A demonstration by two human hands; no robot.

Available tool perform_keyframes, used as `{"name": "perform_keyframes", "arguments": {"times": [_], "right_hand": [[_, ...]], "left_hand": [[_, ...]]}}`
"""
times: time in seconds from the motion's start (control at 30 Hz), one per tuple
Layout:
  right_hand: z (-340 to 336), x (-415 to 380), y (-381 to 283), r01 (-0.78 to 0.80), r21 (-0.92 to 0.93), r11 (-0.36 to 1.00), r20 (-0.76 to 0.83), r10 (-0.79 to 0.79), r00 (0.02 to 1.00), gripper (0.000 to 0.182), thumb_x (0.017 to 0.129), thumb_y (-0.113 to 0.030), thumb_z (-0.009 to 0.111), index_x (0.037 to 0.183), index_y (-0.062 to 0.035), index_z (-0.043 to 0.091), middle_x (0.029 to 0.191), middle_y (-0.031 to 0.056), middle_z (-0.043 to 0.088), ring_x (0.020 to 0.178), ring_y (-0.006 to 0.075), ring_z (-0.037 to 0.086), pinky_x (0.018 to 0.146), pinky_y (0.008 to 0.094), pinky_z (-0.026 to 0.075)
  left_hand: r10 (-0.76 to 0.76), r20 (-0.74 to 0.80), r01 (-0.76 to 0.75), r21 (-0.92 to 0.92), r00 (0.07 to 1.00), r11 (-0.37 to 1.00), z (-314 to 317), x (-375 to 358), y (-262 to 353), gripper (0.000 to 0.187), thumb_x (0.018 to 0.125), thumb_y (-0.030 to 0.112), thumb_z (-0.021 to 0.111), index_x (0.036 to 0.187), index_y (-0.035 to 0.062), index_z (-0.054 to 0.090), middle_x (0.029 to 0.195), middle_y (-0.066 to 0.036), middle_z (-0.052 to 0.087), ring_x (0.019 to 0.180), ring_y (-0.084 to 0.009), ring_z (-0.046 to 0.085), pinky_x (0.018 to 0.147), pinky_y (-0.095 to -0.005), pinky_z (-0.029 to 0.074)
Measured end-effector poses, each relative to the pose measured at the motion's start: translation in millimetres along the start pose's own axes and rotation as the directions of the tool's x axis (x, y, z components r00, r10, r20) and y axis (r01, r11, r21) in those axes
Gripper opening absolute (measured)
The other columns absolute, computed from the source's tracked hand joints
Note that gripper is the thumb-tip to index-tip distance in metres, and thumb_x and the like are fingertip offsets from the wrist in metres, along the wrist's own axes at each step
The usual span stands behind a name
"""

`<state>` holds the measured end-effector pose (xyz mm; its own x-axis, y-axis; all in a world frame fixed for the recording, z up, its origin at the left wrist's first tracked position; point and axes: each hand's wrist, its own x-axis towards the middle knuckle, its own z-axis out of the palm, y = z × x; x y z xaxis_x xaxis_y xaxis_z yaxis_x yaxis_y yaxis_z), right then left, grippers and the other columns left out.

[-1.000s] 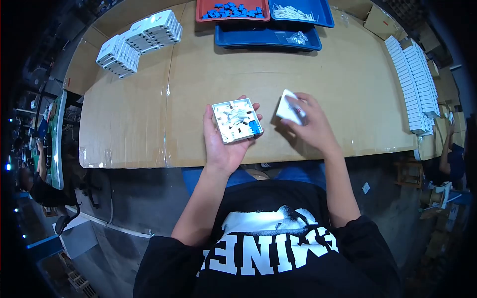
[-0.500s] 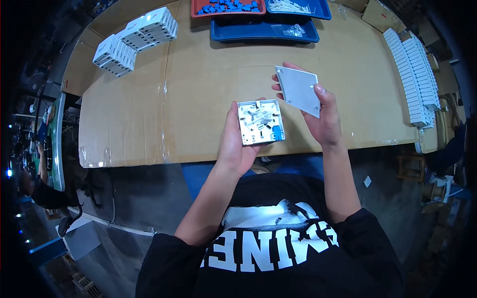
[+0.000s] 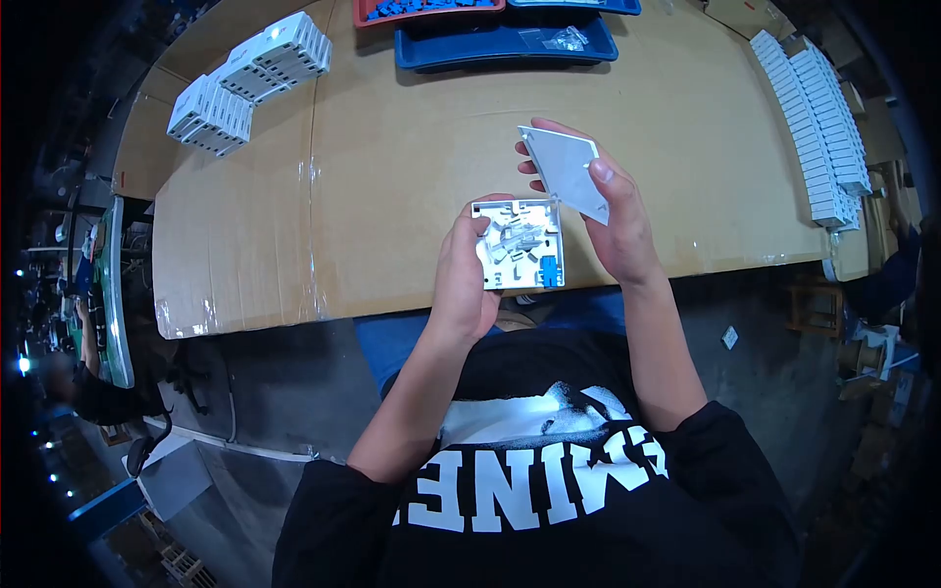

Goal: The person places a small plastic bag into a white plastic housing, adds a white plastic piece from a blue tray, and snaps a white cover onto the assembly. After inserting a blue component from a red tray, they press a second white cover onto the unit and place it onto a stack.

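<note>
A square white box (image 3: pixel 520 244), open side up, is held near the table's front edge by my left hand (image 3: pixel 464 276), with fingers along its left side and the thumb at its rim. Inside lie small clear and white pieces, and a blue part (image 3: pixel 551 271) sits in its lower right corner. My right hand (image 3: pixel 619 216) grips a flat white cover (image 3: pixel 570 174) by its edges, tilted above the box's upper right corner. The cover's lower left edge is close to the box; whether they touch is hard to tell.
Stacks of white boxes stand at the table's back left (image 3: pixel 274 61) and right side (image 3: pixel 809 127). At the back are a red tray (image 3: pixel 431 18) of blue parts and a blue tray (image 3: pixel 505 61) with clear bags. Another person (image 3: pixel 93 392) is at far left.
The cover in my right hand has moved left, closer to the box. The box has turned slightly, and my left thumb has come onto its rim. The camera view has shifted a little.
</note>
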<state>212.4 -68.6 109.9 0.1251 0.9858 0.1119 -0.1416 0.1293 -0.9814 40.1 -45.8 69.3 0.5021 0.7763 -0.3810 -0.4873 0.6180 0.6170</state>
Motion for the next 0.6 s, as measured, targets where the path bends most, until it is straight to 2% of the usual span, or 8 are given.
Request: {"name": "perform_keyframes", "arguments": {"times": [0.07,0.17,0.4,0.47,0.5,0.53,0.6], "right_hand": [[-1.1,0.4,-0.3,0.001,0.010,1.000,-0.002,-0.001,1.000,0.070,0.099,-0.054,0.043,0.146,-0.0036,0.056,0.132,0.0166,0.064,0.120,0.0251,0.062,0.105,0.0392,0.046],[-1.0,-3.1,3.7,-0.004,0.027,1.000,-0.007,0.005,1.000,0.069,0.100,-0.054,0.042,0.146,-0.0038,0.055,0.131,0.0166,0.064,0.119,0.0250,0.062,0.104,0.0392,0.047],[-5.5,-4.3,1.5,0.005,0.014,1.000,0.018,-0.005,1.000,0.069,0.100,-0.054,0.045,0.146,-0.0025,0.055,0.132,0.0167,0.064,0.119,0.0254,0.063,0.105,0.0391,0.047],[-8.9,-4.0,-3.0,0.015,0.017,1.000,0.013,-0.015,1.000,0.069,0.100,-0.053,0.045,0.146,-0.0021,0.055,0.132,0.0168,0.064,0.119,0.0256,0.063,0.106,0.0394,0.047],[-10.1,-3.4,-5.7,0.028,0.039,0.999,0.003,-0.028,1.000,0.068,0.100,-0.051,0.046,0.146,-0.0019,0.054,0.133,0.0173,0.064,0.119,0.0259,0.063,0.106,0.0397,0.047],[-11.1,-3.0,-8.4,0.042,0.063,0.997,-0.006,-0.041,0.999,0.067,0.099,-0.049,0.047,0.147,-0.0018,0.054,0.133,0.0177,0.064,0.120,0.0262,0.063,0.107,0.0401,0.047],[-12.6,-2.3,-13.8,0.058,0.097,0.994,-0.005,-0.057,0.998,0.067,0.099,-0.048,0.048,0.147,-0.0014,0.054,0.133,0.0182,0.064,0.121,0.0265,0.063,0.107,0.0405,0.046]], "left_hand": [[0.057,0.014,-0.058,0.077,0.998,0.995,0.6,0.7,-0.5,0.037,0.101,0.016,0.035,0.125,-0.0007,0.058,0.111,-0.014,0.069,0.099,-0.0187,0.072,0.088,-0.0349,0.060],[0.088,0.033,-0.092,0.174,0.996,0.980,-1.0,1.9,-4.0,0.036,0.100,0.013,0.036,0.121,-0.0020,0.061,0.106,-0.013,0.070,0.094,-0.0171,0.072,0.085,-0.0343,0.060],[0.066,0.008,-0.066,0.209,0.998,0.976,-2.9,1.2,-6.5,0.036,0.099,0.013,0.039,0.122,-0.0019,0.062,0.106,-0.013,0.070,0.093,-0.0184,0.073,0.082,-0.0346,0.061],[-0.072,-0.039,0.072,-0.008,0.997,0.997,0.3,-0.8,-1.1,0.041,0.099,0.018,0.041,0.129,-0.0013,0.060,0.115,-0.014,0.070,0.103,-0.0219,0.072,0.088,-0.0375,0.060],[-0.144,0.008,0.144,-0.055,0.990,0.988,-2.5,-0.4,-0.2,0.055,0.098,0.027,0.045,0.144,-0.0012,0.052,0.134,-0.017,0.064,0.121,-0.0281,0.066,0.106,-0.0426,0.051],[-0.141,0.011,0.141,-0.052,0.990,0.989,-3.7,-0.1,0.6,0.055,0.098,0.027,0.045,0.144,-0.0012,0.052,0.134,-0.017,0.064,0.121,-0.0281,0.066,0.106,-0.0426,0.051],[-0.212,0.239,0.271,-0.249,0.948,0.930,-4.0,-0.2,4.1,0.061,0.098,0.033,0.044,0.150,-0.0006,0.046,0.141,-0.018,0.060,0.128,-0.0298,0.061,0.111,-0.0442,0.047]]}}
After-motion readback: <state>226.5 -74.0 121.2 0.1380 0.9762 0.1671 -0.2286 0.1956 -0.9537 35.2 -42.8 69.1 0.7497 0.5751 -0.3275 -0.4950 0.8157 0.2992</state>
